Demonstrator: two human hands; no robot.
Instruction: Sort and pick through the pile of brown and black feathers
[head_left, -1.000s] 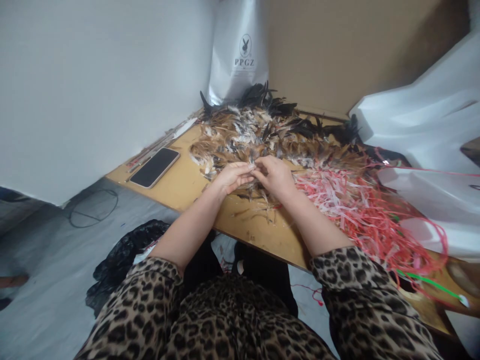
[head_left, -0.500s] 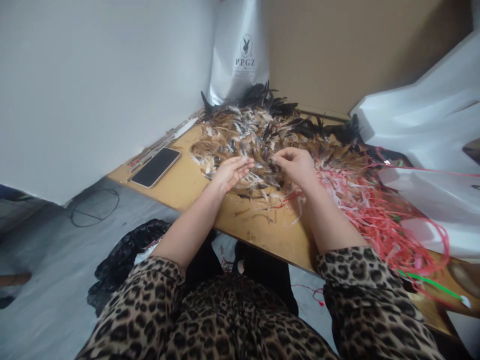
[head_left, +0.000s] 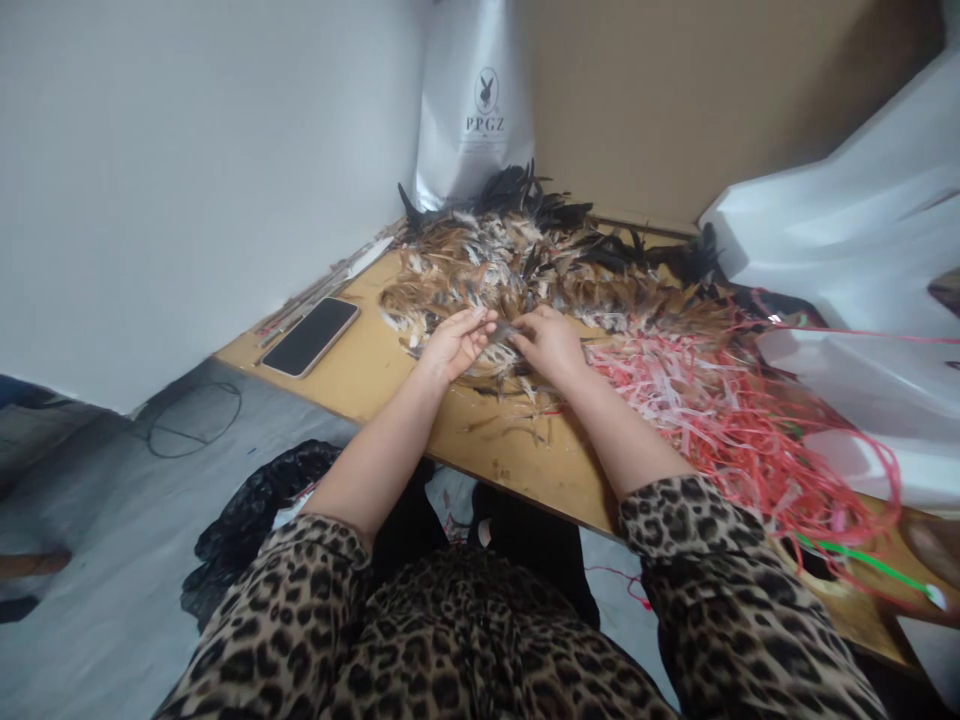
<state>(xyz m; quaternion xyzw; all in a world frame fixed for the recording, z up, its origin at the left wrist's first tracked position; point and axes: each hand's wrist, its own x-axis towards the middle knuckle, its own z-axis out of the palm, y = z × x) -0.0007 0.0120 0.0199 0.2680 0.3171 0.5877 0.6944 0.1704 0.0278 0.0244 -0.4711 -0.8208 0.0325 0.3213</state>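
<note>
A loose heap of brown, white and black feathers (head_left: 480,250) covers the middle of the table. Above its near edge, my left hand (head_left: 457,348) is turned palm up, thumb and index finger pinched together and the other fingers curled. What that pinch holds is too small to make out. Close by on the right, my right hand (head_left: 551,345) points its fingertips toward the left hand. Its thumb and fingers close on a greyish feather (head_left: 504,332) in the narrow gap between both hands. A few stray feathers (head_left: 525,410) lie just below the hands.
A phone (head_left: 311,337) lies on the wooden table (head_left: 375,370) at left. Pink and red ribbon strips (head_left: 750,450) tangle at right, beside a white plastic bag (head_left: 847,240). A white printed bag (head_left: 476,110) stands behind the feathers. A black bag (head_left: 255,510) sits on the floor.
My right hand has moved left and slightly down, bringing its fingertips close to the left hand's. My left hand has shifted only slightly to the left.
</note>
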